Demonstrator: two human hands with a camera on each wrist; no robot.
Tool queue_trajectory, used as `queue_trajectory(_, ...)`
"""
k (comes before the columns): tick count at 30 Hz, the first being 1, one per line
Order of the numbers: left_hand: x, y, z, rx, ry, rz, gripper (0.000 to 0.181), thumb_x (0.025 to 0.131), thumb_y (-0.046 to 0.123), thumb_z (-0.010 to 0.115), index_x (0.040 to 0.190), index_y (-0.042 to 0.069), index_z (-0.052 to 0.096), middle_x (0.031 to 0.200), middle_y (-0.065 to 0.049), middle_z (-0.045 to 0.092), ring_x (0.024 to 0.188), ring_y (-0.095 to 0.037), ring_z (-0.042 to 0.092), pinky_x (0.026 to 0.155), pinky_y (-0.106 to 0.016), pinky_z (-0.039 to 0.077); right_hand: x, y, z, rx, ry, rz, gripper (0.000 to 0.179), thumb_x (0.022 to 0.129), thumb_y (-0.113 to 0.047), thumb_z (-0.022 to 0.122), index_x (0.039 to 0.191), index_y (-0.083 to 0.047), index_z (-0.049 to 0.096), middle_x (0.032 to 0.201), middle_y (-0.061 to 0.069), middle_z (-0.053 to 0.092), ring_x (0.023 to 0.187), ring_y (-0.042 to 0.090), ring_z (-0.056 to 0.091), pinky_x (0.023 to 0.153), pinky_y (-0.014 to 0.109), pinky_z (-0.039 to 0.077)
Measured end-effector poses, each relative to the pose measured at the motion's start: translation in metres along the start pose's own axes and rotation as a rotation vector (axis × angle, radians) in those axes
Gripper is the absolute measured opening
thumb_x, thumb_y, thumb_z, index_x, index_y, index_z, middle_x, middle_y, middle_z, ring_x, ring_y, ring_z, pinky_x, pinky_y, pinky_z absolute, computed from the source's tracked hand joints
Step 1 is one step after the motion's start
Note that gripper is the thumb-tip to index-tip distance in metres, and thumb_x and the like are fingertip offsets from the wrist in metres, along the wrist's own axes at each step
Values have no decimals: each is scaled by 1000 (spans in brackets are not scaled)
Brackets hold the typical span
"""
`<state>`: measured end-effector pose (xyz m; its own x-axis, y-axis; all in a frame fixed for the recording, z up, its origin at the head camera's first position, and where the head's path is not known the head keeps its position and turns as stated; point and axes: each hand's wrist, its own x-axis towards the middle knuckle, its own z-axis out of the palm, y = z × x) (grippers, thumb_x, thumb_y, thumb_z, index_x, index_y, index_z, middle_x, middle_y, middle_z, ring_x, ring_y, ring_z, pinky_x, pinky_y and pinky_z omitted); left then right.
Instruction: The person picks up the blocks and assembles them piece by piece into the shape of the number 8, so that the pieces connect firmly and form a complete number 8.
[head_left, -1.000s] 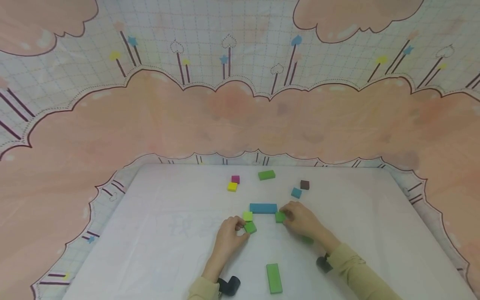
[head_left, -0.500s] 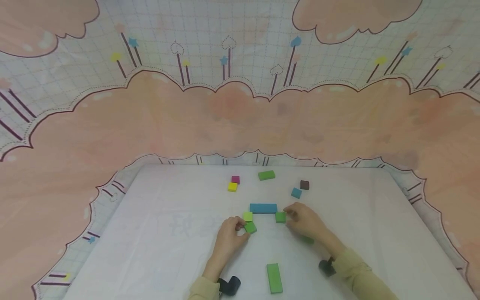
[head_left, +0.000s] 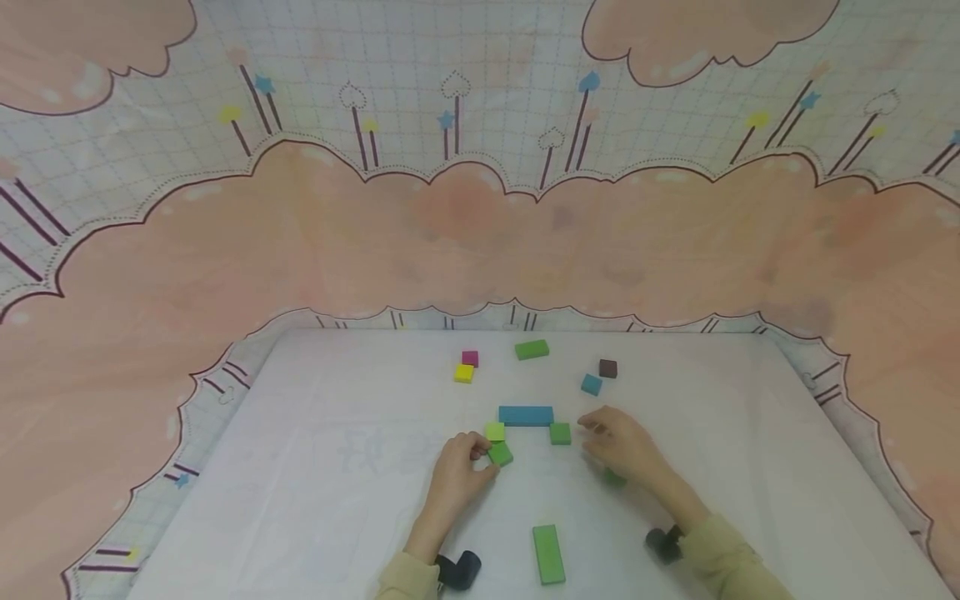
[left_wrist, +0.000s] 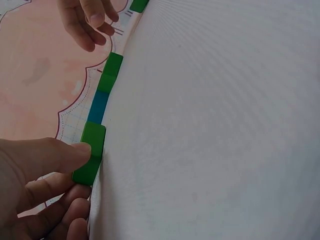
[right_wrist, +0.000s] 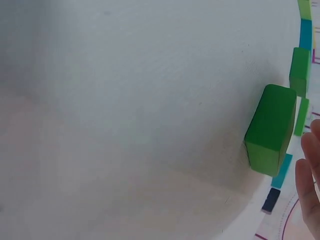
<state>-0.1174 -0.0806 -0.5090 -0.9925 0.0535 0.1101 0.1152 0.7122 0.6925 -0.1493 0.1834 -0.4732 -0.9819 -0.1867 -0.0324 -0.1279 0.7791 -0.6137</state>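
Note:
In the head view my left hand (head_left: 459, 473) pinches a small green block (head_left: 500, 454), set at an angle on the white table. The left wrist view shows the thumb (left_wrist: 75, 156) on this block's near face and fingers behind it. A light-green block (head_left: 495, 432) touches its far side, under the left end of a long blue block (head_left: 526, 416). At the blue block's right end lies another green block (head_left: 560, 433). My right hand (head_left: 622, 446) hovers just right of that block, holding nothing, fingers loosely bent. Another green block (head_left: 614, 477) is partly hidden by the right hand.
A long green block (head_left: 548, 554) lies near the front. Farther back are magenta (head_left: 470, 358), yellow (head_left: 464, 373), green (head_left: 532, 349), blue (head_left: 592, 384) and dark brown (head_left: 608, 368) blocks. A patterned cloth wall borders the table (head_left: 315, 467).
My right hand has let go of the green block at the blue block's right end and drawn back to the right. The left hand has stayed in place.

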Motion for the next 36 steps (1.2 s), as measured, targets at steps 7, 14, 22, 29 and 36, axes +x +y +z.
queue_trajectory(7, 1, -1, 1, -8, -1, 15, 26, 74, 11, 78, 97, 8, 65, 89, -2, 61, 83, -13, 52, 72, -25, 46, -12, 5, -6, -6, 19, 17, 29, 86, -18, 67, 115, -15, 65, 109, 2, 66, 101, 19, 59, 85, 39, 52)
queue_trajectory(14, 1, 0, 2, -14, 17, 5, 26, 74, 11, 78, 97, 9, 66, 88, 0, 61, 83, -11, 52, 72, -24, 46, -21, 7, -8, -37, 29, 28, 28, 85, -16, 67, 113, -14, 66, 106, 3, 66, 99, 21, 59, 82, 38, 52)
queue_trajectory(22, 4, -1, 3, -21, 11, -9, 25, 74, 10, 77, 97, 7, 66, 89, -2, 62, 84, -13, 53, 73, -26, 47, -32, 12, -9, -69, 50, 0, 28, 83, -13, 68, 112, -11, 66, 104, 4, 66, 98, 22, 61, 84, 42, 53)
queue_trajectory(29, 2, -1, 2, -22, 54, 45, 25, 72, 8, 77, 94, 6, 64, 86, -3, 61, 80, -13, 51, 69, -26, 45, -38, 19, -9, -65, 33, 19, 31, 81, -14, 70, 111, -9, 66, 106, 7, 67, 102, 26, 61, 89, 47, 52)
queue_trajectory(36, 2, -1, 2, -26, 9, -13, 25, 75, 11, 76, 97, 8, 65, 89, -2, 62, 84, -13, 53, 73, -26, 47, -45, 27, -7, -69, 40, 2, 31, 79, -9, 71, 110, -9, 66, 107, 6, 67, 104, 27, 61, 91, 47, 51)
